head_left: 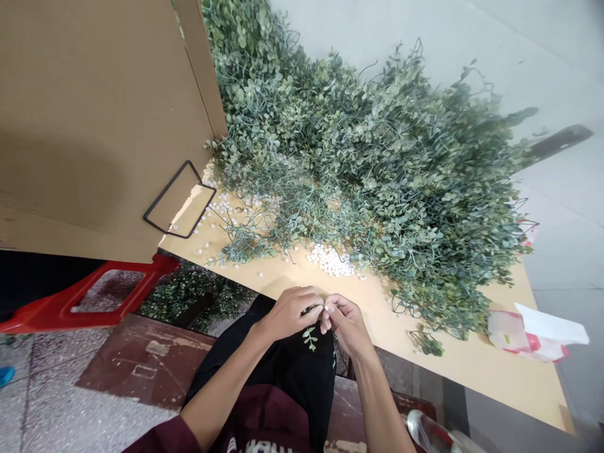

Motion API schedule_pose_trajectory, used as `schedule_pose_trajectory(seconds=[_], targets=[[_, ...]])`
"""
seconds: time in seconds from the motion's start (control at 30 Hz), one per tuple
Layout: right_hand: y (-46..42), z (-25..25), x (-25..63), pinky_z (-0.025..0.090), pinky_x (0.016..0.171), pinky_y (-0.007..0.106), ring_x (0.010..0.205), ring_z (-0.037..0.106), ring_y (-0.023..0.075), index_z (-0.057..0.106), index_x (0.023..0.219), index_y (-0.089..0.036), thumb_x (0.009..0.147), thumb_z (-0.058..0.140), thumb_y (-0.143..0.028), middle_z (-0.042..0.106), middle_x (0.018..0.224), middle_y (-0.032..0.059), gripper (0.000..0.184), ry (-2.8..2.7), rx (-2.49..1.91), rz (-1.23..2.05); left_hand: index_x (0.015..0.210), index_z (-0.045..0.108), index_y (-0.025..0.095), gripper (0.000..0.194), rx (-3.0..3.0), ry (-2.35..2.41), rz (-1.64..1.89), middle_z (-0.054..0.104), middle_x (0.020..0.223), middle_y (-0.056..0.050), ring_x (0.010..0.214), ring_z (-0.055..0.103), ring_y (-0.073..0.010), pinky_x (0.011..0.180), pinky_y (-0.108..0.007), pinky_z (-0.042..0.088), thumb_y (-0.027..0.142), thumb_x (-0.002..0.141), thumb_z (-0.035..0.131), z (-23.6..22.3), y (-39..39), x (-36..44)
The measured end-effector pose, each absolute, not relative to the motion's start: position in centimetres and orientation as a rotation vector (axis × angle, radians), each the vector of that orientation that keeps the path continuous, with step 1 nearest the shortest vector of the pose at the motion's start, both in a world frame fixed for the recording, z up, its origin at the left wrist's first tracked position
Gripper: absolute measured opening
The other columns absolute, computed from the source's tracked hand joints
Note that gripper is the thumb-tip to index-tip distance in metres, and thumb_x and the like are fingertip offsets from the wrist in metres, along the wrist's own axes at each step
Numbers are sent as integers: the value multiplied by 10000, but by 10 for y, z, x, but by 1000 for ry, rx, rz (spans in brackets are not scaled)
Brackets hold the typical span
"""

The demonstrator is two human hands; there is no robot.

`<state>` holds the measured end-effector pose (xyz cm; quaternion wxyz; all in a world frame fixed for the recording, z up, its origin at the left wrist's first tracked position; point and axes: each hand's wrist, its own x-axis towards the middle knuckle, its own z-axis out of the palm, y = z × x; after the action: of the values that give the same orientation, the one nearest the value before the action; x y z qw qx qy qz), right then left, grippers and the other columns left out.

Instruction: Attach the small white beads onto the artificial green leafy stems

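Over my lap, at the table's front edge, my two hands meet fingertip to fingertip. My left hand (293, 313) is closed in a pinch on a small artificial leaf sprig (310, 339), whose green leaves hang below the fingers. My right hand (348, 322) pinches a tiny white piece (325, 307) where the fingertips come together. Whether the white piece sits on the stem cannot be made out. Just beyond my hands lies a pile of small white pieces (333, 260) on the table (278, 283).
A large heap of artificial greenery (377, 145) covers the table's back. A cardboard box (94, 126) stands at left, near a black wire frame (179, 200). A red plastic stool (108, 292) is below left. A pink-and-white plastic packet (523, 333) lies at right.
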<state>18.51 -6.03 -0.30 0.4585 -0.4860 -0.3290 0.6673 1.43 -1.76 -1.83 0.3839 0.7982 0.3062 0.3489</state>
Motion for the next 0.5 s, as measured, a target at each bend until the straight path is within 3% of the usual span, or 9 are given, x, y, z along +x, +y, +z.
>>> schedule_pose_trajectory(seconds=[0.5], targets=[[-61, -4, 183, 488, 486, 249, 497, 525, 105, 638, 783, -189, 834, 691, -373, 561, 640, -18, 198, -850, -1222, 1547, 847, 624, 164, 275, 1944, 779, 874, 604, 821, -43, 759, 555, -147, 713, -245, 419, 297, 984, 427, -21, -18, 14]])
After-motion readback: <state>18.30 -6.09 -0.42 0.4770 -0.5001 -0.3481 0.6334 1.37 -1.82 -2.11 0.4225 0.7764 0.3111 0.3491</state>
